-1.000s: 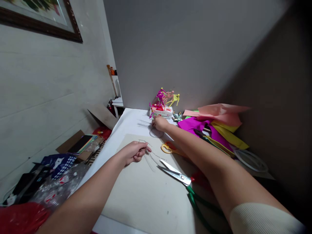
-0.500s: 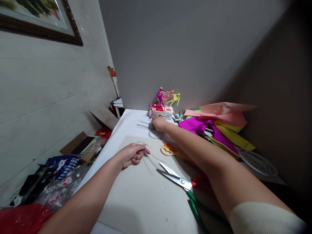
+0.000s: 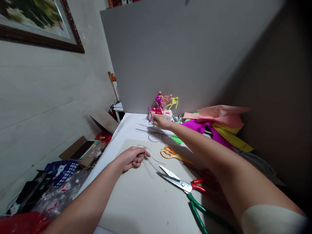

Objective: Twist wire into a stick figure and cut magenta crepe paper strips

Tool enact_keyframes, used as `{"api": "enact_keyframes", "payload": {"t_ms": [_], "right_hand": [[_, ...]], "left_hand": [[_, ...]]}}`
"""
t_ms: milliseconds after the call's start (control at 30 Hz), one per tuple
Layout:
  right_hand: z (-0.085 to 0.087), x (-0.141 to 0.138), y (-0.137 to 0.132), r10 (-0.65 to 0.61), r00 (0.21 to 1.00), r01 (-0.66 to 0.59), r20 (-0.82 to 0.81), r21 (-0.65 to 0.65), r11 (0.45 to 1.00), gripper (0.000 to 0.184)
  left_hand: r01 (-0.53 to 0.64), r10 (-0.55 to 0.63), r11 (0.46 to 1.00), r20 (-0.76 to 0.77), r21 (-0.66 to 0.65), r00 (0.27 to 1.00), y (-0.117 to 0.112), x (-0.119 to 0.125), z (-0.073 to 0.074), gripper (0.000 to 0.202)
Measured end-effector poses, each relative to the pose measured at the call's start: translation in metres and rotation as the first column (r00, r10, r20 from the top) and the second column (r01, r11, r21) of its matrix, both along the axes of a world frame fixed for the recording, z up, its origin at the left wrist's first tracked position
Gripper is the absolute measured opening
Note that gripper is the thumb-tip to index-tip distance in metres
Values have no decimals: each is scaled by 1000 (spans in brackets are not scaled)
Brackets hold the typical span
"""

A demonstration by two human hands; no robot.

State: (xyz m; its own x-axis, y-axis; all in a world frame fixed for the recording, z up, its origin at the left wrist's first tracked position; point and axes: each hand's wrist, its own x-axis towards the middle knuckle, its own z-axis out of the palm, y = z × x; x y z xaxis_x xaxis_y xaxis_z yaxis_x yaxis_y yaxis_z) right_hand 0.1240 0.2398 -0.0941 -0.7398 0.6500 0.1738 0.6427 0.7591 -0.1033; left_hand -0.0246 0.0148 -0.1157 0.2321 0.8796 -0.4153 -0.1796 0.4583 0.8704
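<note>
My left hand [image 3: 132, 158] is shut on a thin bent wire [image 3: 151, 160], which trails to the right across a beige card sheet [image 3: 143, 198]. My right hand [image 3: 162, 121] reaches far forward and rests at several long thin wires [image 3: 148, 129], next to a clear round ring [image 3: 155, 136]. I cannot tell whether its fingers grip a wire. Just beyond that hand, small pink and yellow twisted-wire figures [image 3: 165, 102] stand on a white tissue box [image 3: 161, 114].
Large shears with green and red handles [image 3: 181, 183] and orange-handled scissors [image 3: 169, 153] lie right of the card. Magenta, yellow and pink crepe paper [image 3: 202, 127] is heaped at right. A cardboard box [image 3: 73, 151] and plastic bags [image 3: 58, 195] sit left of the white-covered table [image 3: 114, 152].
The long wires by my right hand now stretch further right and lie at a different angle. The whole view has shifted, with the table lower in the picture. My left hand stays nearly still.
</note>
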Motion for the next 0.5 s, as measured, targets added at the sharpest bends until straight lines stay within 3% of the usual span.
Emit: {"api": "enact_keyframes", "payload": {"t_ms": [133,233,500], "right_hand": [[5,30,25,-184,977,179,-103,-56,982,31],[-4,43,34,-301,949,293,-96,-89,952,31],[-32,29,29,-366,930,366,13,-98,926,31]], "left_hand": [[2,-2,1000,8,-2,1000,0,-1,-2,31],[3,-3,1000,12,-2,1000,1,-2,-3,31],[-6,6,1000,24,2,1000,1,-3,-2,32]]}}
